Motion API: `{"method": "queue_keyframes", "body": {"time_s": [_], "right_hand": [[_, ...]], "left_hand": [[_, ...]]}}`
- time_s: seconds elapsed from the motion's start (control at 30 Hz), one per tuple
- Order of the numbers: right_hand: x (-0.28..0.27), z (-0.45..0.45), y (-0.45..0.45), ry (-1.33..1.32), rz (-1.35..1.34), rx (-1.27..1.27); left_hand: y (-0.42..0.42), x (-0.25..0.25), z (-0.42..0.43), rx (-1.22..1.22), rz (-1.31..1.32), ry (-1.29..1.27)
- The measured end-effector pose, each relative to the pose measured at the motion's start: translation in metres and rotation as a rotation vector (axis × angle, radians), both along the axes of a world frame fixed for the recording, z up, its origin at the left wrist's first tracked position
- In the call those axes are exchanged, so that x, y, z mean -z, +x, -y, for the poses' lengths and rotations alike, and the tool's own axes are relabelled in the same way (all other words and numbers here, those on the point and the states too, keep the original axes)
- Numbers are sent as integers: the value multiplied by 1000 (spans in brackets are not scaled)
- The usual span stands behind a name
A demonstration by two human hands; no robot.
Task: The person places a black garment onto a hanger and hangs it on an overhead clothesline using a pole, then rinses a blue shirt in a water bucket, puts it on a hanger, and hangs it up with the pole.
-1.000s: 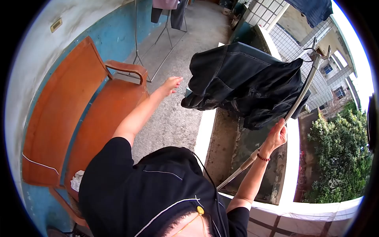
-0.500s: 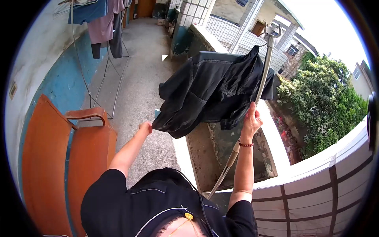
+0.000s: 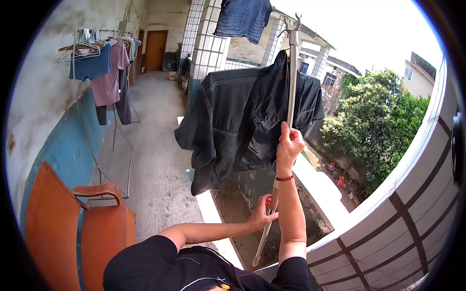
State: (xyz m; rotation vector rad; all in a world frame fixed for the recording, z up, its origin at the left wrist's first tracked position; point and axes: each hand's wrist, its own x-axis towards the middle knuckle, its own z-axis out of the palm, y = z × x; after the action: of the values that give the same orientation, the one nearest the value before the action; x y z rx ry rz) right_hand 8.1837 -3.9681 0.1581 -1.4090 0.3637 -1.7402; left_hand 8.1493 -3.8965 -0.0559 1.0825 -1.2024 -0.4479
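A long metal clothes pole point(image 3: 292, 72) with a forked hook at its top stands tilted in front of me. My right hand point(image 3: 290, 145), a red bead bracelet at its wrist, is closed around the shaft. Lower down, my left hand point(image 3: 262, 214) has its fingers loosely around the pole beside a brownish grip section. A dark, black-looking shirt point(image 3: 228, 114) hangs near the pole's upper end, its collar close to the shaft. Exactly how the shirt is attached at the top is hidden.
At left, a drying rack point(image 3: 115, 140) carries hangers and clothes, with a reddish-brown wooden bench point(image 3: 104, 228) nearer me. Blue patterned shorts point(image 3: 244, 19) hang overhead. A low white-topped wall point(image 3: 335, 196) runs at right, with a bush point(image 3: 378, 131) beyond.
My left hand has left the shirt's lower edge and moved right to the pole. The pole stands more upright, and the shirt hangs straighter. The view has tilted up.
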Motion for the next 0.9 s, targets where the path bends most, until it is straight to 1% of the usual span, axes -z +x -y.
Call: {"method": "queue_keyframes", "body": {"time_s": [0.03,0.07,0.1,0.13,0.17,0.2,0.23,0.27,0.3,0.33,0.37,0.4,0.43,0.47,0.5,0.53,0.57,0.6,0.63,0.7,0.73,0.77,0.83,0.9], "right_hand": [[-11,-3,1,-20,9,4],[-21,-7,2,-41,19,-9],[-29,-10,2,-60,26,-25],[-34,-9,4,-46,-28,-28],[-37,-9,2,-44,-25,-32],[-41,-13,0,-87,7,-163],[-48,-14,-3,-134,36,-293],[-38,-3,-8,-293,-110,-108],[-36,-26,-33,-371,-195,2],[-19,-30,-51,-447,-220,107],[8,-33,-67,-552,-258,242],[47,-35,-77,-513,-259,246],[85,-44,-90,-459,-294,159],[121,-53,-100,-418,-404,78],[155,-60,-111,-298,-572,-100],[180,-67,-121,-55,-689,-481],[203,-72,-127,160,-692,-804],[217,-80,-129,250,-601,-872],[224,-84,-132,349,-608,-911],[243,-76,-126,302,-742,-942],[227,-81,-125,357,-614,-952],[233,-76,-119,374,-517,-826],[204,-75,-103,376,-379,-634],[165,-74,-90,340,-340,-500]], "left_hand": [[-4,-11,10,-22,-155,-26],[-2,-24,24,8,-314,-50],[-1,-35,38,6,-310,-48],[2,-44,52,-31,-333,-132],[7,-51,62,-68,-356,-218],[12,-58,63,-72,-355,-220],[15,-72,58,-85,-286,-233],[19,-87,54,-96,-211,-249],[25,-109,41,-98,-202,-257],[27,-135,21,1,-253,-167],[30,-150,14,100,-306,-80],[40,-146,30,51,-226,-263],[40,-172,8,206,-324,-120],[45,-185,2,250,-344,-111],[49,-194,0,295,-362,-99],[53,-202,-2,290,-364,-106],[56,-210,-3,337,-337,-94],[58,-218,-5,385,-306,-79],[57,-227,-7,388,-308,-82],[55,-248,-12,524,-343,-78],[56,-259,-11,540,-345,-92],[62,-274,-8,554,-300,-73],[77,-303,0,527,-121,-129],[88,-322,2,324,2,-209]]}}
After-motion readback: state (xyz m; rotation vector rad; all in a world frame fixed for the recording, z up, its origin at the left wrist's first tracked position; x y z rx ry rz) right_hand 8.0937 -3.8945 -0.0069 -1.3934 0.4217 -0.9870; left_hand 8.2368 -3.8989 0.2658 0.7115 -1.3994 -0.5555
